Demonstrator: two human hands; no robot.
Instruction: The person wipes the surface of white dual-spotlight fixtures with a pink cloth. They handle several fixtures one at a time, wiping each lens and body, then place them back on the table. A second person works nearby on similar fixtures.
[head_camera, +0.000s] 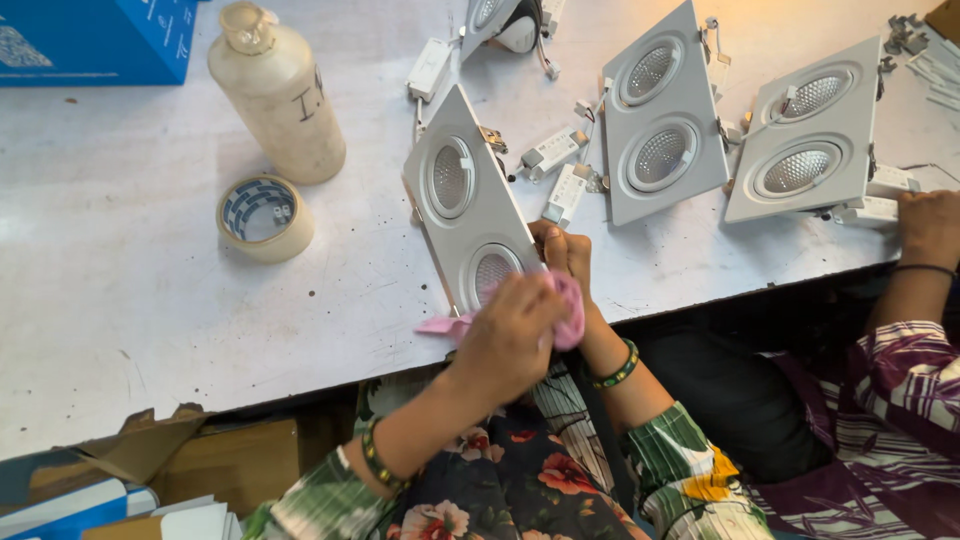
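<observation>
1. Head view: a white worktable, scuffed and matte, carries 2 more twin-lamp fixtures with ribbed reflectors.
2. A white, flat rectangular 2-lamp downlight panel stands tilted at the table's near edge, its lower end at the hands.
3. The left hand is closed on a soft pink cloth, pressed against the lower lamp; wiping appears under way, and reaching the upper lamp would call for sliding the cloth up.
4. The right hand pinches the panel's edge, steadying it.
5. A tape roll sits beside a cream bottle.
6. Another person's hand rests at the table's right.
</observation>
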